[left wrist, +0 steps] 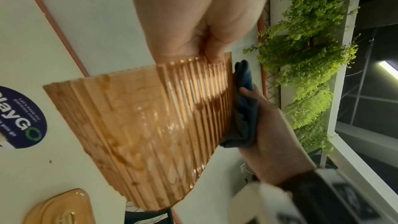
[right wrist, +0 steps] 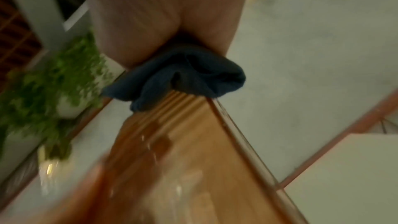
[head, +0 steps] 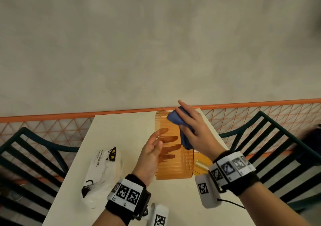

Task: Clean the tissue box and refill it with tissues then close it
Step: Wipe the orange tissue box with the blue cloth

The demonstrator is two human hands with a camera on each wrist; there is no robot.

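An orange see-through ribbed tissue box [head: 173, 171] [left wrist: 150, 134] [right wrist: 183, 159] is held up over the white table [head: 121, 130], its open side facing left. My left hand [head: 152, 152] [left wrist: 204, 14] grips its wall, fingers inside and visible through the plastic, thumb outside. My right hand [head: 196, 133] [left wrist: 277, 134] [right wrist: 150, 14] holds a bunched blue cloth [head: 175, 118] [left wrist: 243, 117] [right wrist: 183, 74] against the box's right outer side. The orange lid [head: 202, 165] [left wrist: 58, 209] lies on the table beneath. A soft pack of tissues [head: 104, 170] with a cat print lies to the left.
Dark metal chairs stand at the left [head: 26, 156] and right [head: 269, 138] of the narrow table. An orange rail with mesh [head: 52, 118] runs behind its far edge. Green plants [left wrist: 305, 57] hang beside it. A round blue sticker [left wrist: 23, 120] is on the tabletop.
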